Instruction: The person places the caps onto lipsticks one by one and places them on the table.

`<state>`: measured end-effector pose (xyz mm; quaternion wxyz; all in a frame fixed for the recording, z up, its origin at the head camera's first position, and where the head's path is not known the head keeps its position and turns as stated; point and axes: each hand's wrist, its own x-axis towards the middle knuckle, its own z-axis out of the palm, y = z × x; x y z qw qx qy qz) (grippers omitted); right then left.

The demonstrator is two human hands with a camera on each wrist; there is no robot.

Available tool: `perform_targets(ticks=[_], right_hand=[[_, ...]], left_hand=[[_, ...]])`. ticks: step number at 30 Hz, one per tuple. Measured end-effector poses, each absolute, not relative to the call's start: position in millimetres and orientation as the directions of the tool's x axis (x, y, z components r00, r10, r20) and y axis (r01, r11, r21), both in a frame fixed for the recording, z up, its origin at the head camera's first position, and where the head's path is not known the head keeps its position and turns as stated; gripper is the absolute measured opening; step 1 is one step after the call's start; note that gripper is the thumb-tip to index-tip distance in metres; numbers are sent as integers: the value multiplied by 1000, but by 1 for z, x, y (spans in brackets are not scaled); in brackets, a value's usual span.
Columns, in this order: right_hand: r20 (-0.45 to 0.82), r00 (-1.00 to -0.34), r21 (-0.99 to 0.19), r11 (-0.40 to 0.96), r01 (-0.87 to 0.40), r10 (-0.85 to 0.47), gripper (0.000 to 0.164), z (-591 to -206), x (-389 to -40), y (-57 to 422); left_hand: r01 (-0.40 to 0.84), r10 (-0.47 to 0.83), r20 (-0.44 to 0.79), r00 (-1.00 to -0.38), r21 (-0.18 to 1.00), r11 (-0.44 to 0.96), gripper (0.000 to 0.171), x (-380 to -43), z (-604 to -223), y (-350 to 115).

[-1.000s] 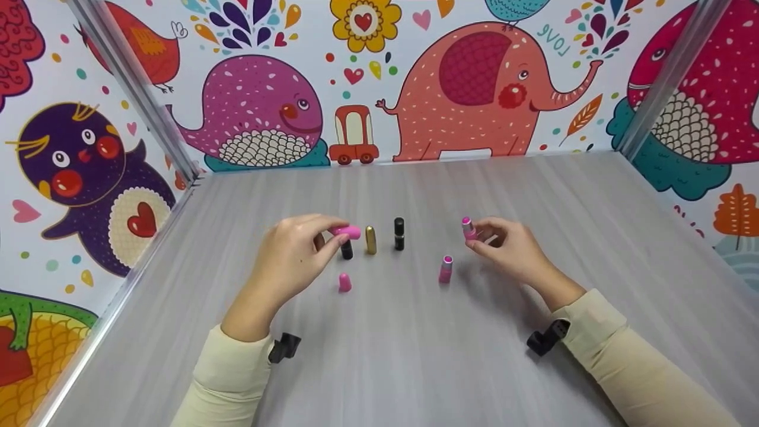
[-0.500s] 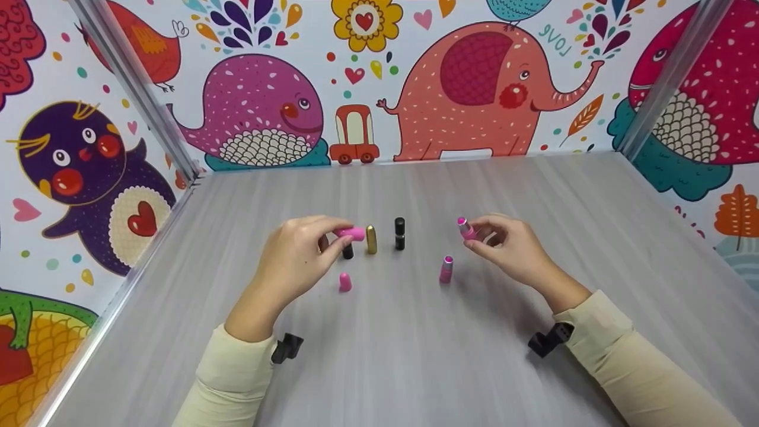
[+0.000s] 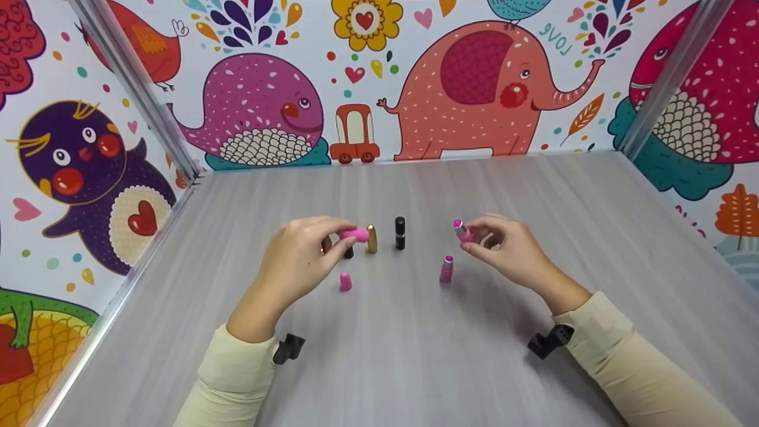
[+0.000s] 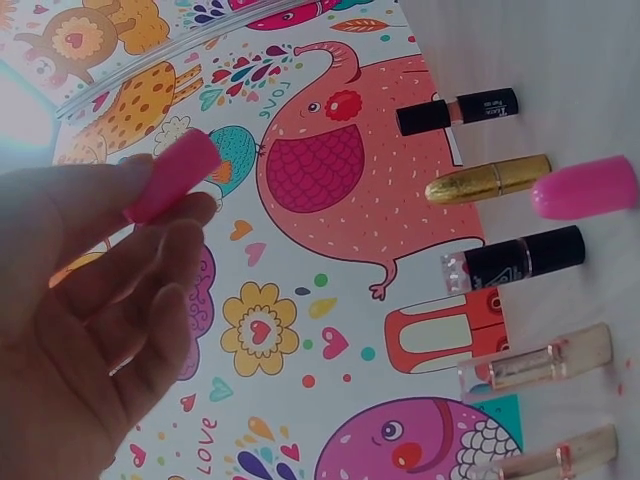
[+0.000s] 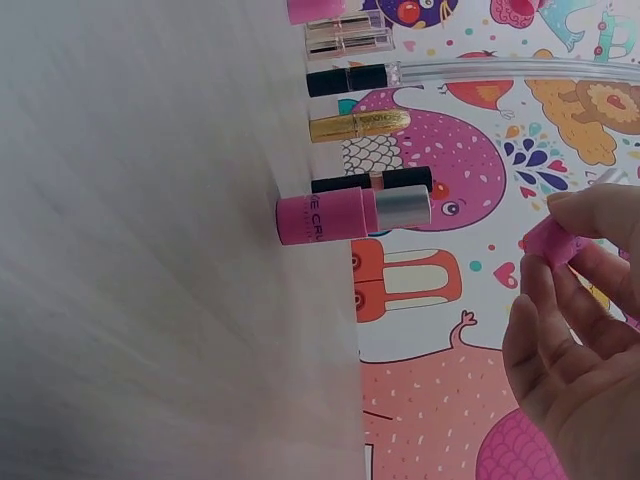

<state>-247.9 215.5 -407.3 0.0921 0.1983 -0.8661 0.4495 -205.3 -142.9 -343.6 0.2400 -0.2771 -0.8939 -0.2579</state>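
Between thumb and fingertips my left hand (image 3: pixel 296 255) pinches a pink lipstick cap (image 3: pixel 357 235), held tilted above the table; the left wrist view shows the cap (image 4: pixel 178 178) too. My right hand (image 3: pixel 513 249) pinches an uncapped lipstick (image 3: pixel 462 231) with a pink base and silver collar, its bright pink tip leaning toward the left. A similar uncapped pink lipstick (image 3: pixel 446 270) stands upright below and left of that hand. Another pink cap (image 3: pixel 345 281) stands on the table below my left hand. In the right wrist view, fingers cover part of the held lipstick (image 5: pixel 553 243).
Behind stand a gold lipstick (image 3: pixel 372 240) and a black one (image 3: pixel 400 233). A second black tube (image 4: pixel 515 258) is partly hidden behind my left hand in the head view. Two clear-topped tubes (image 4: pixel 540 370) stand beside it. Printed panels (image 3: pixel 356 77) wall the table (image 3: pixel 391 356).
My left hand has shifted slightly right with the cap. The lipstick in my right hand has moved a little left and tilts more. The standing things have stayed put.
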Motion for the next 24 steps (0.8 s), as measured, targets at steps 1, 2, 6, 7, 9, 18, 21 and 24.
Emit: perform_targets(ticks=[1, 2, 6, 7, 9, 18, 21, 24], right_hand=[[344, -901, -742, 511, -434, -265, 24, -408, -248, 215], [351, -897, -742, 505, -442, -269, 24, -408, -248, 215], [380, -880, -738, 479, -475, -285, 23, -408, -247, 214], [382, -878, -737, 478, -478, -289, 23, -407, -247, 213], [388, -872, -731, 476, -489, -300, 23, -406, -246, 213], [415, -847, -698, 481, -531, -332, 22, -401, -240, 209], [424, -840, -691, 478, -542, -339, 22, -400, -239, 207], [437, -830, -688, 466, -556, -345, 22, -400, -238, 206]], left_hand=[[621, 371, 576, -729, 327, 712, 18, -205, -343, -143], [623, 369, 581, -726, 327, 711, 18, -205, -343, -143], [624, 364, 590, -720, 322, 713, 18, -204, -343, -143], [623, 364, 590, -721, 321, 714, 18, -204, -343, -143], [625, 370, 587, -720, 317, 713, 18, -203, -342, -143], [658, 399, 600, -693, 301, 691, 18, -199, -339, -138], [668, 412, 600, -686, 294, 684, 17, -198, -338, -135], [671, 417, 600, -682, 290, 682, 16, -197, -338, -134]])
